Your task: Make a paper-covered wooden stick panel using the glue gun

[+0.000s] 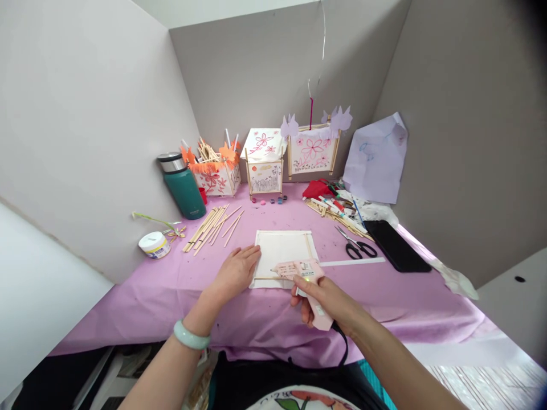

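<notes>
My right hand (314, 296) is wrapped round a pale pink hot glue gun (305, 274), its nozzle pointing left over a square white panel (277, 253). Along the panel's near edge runs a thin wooden stick (267, 278), and another stick (309, 246) lies along its right side. My left hand (239, 269) lies flat with fingers stretched out, fingertips touching the panel's left edge. A white strip (352, 262) extends to the right from beside the glue gun. The gun's black cord (343, 344) hangs below my right hand.
Loose sticks (209, 230), a white jar (154, 245) and a green bottle (183, 185) stand or lie on the left. Black scissors (360, 249), a dark phone (398, 246) and markers (333, 206) lie right. Decorated paper boxes (264, 177) line the back wall.
</notes>
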{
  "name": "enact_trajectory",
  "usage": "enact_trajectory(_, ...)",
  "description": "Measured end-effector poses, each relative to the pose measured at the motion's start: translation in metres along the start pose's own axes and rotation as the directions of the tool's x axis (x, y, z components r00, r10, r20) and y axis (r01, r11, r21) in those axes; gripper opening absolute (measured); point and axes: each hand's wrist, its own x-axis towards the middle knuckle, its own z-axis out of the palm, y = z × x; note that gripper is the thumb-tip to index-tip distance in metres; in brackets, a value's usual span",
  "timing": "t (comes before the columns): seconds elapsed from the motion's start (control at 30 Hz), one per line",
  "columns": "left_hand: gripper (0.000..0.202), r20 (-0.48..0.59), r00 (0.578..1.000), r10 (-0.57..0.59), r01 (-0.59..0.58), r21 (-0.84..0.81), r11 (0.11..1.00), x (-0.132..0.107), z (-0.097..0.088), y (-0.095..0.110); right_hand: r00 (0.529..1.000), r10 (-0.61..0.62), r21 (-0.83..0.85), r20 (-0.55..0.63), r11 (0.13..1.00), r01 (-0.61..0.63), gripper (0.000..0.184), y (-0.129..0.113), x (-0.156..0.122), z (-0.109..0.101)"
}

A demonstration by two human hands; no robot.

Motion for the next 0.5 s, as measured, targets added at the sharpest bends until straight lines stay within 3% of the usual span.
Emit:
enact_trajectory(0.13,0.034,0.014,1.000,-0.020,0.019,0.018,1.000,0.001,-0.004,0.003,0.994,-0.043,-0.103,-0.096,0.994,0.033,0.046,-0.011,-0.014,-0.004)
enact_trajectory(0.23,0.033,0.043,0.999,-0.032,0.029,0.055,0.998,0.006,-0.008,0.006,0.966,-0.125,-0.325,-0.225,0.945,0.047,0.048,-0.017,-0.026,-0.021)
enact_trajectory(0.33,0.030,0.047,0.999,-0.024,0.020,0.085,0.996,0.010,-0.009,0.009,0.865,-0.269,-0.643,-0.423,0.762,-0.077,0.051,-0.017,-0.032,-0.044)
enact_trajectory(0.4,0.030,0.028,0.999,-0.026,0.023,0.092,0.995,0.011,-0.007,0.011,0.779,-0.352,-0.722,-0.519,0.669,-0.178,0.046,-0.014,-0.031,-0.057)
enact_trajectory(0.43,0.031,0.014,0.999,-0.033,0.031,0.093,0.995,0.011,-0.006,0.012,0.753,-0.379,-0.736,-0.538,0.647,-0.199,0.043,-0.012,-0.029,-0.062)
enact_trajectory(0.5,0.033,-0.014,0.999,-0.046,0.047,0.093,0.995,0.011,-0.004,0.013,0.745,-0.425,-0.776,-0.513,0.601,-0.191,0.042,-0.009,-0.023,-0.071)
